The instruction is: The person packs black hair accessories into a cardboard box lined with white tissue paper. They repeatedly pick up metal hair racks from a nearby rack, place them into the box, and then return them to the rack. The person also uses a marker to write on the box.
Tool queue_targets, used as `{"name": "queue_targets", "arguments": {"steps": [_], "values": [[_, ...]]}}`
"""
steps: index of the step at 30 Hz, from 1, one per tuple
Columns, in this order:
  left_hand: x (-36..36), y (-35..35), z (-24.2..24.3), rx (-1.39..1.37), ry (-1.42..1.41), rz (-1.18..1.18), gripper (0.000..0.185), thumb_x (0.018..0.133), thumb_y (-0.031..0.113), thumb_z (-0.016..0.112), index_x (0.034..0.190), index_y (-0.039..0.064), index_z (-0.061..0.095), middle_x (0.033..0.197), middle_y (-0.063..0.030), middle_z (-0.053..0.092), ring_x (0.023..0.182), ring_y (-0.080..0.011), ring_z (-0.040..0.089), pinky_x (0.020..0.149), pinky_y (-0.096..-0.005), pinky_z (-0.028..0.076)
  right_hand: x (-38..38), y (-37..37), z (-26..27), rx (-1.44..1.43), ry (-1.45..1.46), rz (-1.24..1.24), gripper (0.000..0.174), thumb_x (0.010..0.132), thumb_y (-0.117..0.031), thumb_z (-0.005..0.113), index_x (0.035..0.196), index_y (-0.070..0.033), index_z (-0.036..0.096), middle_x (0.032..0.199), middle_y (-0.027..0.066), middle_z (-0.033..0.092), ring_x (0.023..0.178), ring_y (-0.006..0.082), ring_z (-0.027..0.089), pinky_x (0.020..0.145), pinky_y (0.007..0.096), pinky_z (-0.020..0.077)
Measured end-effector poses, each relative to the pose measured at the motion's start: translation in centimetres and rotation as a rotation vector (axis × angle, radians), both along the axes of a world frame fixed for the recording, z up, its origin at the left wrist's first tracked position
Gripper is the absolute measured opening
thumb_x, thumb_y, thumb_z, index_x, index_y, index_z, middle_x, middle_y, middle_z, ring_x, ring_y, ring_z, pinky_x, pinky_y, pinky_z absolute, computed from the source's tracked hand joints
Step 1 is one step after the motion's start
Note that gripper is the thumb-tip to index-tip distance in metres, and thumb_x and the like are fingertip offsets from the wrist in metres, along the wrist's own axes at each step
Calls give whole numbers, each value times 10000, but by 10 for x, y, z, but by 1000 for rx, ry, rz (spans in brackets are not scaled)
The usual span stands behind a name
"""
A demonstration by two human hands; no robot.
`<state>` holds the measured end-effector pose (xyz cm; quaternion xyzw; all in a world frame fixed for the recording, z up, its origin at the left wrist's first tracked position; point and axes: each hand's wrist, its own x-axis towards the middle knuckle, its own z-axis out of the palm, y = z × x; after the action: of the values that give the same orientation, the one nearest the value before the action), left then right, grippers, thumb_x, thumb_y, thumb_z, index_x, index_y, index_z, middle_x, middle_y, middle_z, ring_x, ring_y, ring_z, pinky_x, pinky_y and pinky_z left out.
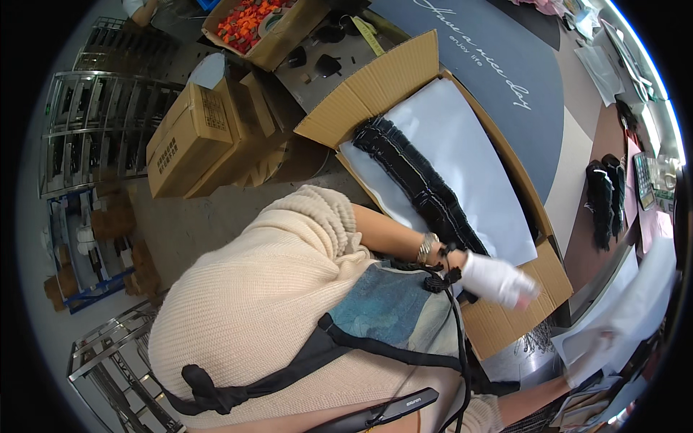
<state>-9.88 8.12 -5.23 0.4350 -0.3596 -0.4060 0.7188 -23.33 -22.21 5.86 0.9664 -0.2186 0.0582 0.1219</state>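
My left hand [501,281], in a white glove with bare fingertips and blurred by motion, is over the front flap of an open cardboard box [514,325]; whether its fingers are apart is unclear. A long row of black bundled straps or cords [419,178] lies on a white sheet [465,146] inside the box. At the lower right, my right hand [590,360], also in a white glove, grips a loose white sheet [633,303], which is blurred and partly covers the fingers.
Black bundles [603,200] and a phone [644,181] lie on the table at right. Behind the open box is a dark mat [487,48] bearing writing. A carton of orange and red pieces [252,24], stacked cardboard boxes [189,140] and metal racks [103,130] are to the upper left.
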Motion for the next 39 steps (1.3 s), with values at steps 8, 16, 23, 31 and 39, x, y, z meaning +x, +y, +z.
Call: {"name": "queue_targets", "arguments": {"steps": [8, 16, 23, 31, 39], "values": [[111, 107, 66, 325, 163, 26, 780, 886, 578, 670, 1277, -88, 556, 1194, -246, 650, 1086, -292, 648, 991, -355, 487, 81, 252, 11, 317, 76, 678, 373, 678, -22, 667, 1046, -53, 612, 1258, 143, 583, 1241, 369, 533, 1068, 515, 428], [161, 208, 10, 675, -1589, 323, 282, 1015, 213, 547, 801, 83, 677, 660, -138, 646, 568, -282, 587, 600, -410, 524, 91, 293, -59, 514, 124, 298, 733, 631, -314, 860, 1255, -17, 615, 1422, 201, 518, 1321, 377, 473, 1075, 499, 385], [146, 220, 78, 692, -1210, 991, 339, 857, 274, 758, 1123, 71, 706, 1051, -79, 691, 965, -238, 665, 858, -349, 544, 76, 287, -76, 385, 182, 114, 744, 709, -387, 837, 1317, -19, 613, 1408, 188, 550, 1294, 356, 509, 1056, 474, 407], [123, 212, 73, 1492, -1448, 52, 491, 787, 410, 771, 1165, 112, 672, 1275, -67, 598, 1224, -237, 518, 1099, -452, 338, 60, 273, -79, 379, 89, 188, 738, 685, -413, 818, 1227, 50, 625, 1308, 213, 582, 1201, 356, 540, 1040, 453, 393], [103, 148, 62, 1044, -1342, -97, 464, 727, 289, 817, 1097, 46, 680, 1305, -157, 605, 1284, -337, 505, 1045, -461, 414, 58, 205, -56, 508, -56, 316, 466, 675, -333, 846, 985, -8, 720, 1066, 131, 655, 1055, 285, 605, 1008, 445, 426]]}}
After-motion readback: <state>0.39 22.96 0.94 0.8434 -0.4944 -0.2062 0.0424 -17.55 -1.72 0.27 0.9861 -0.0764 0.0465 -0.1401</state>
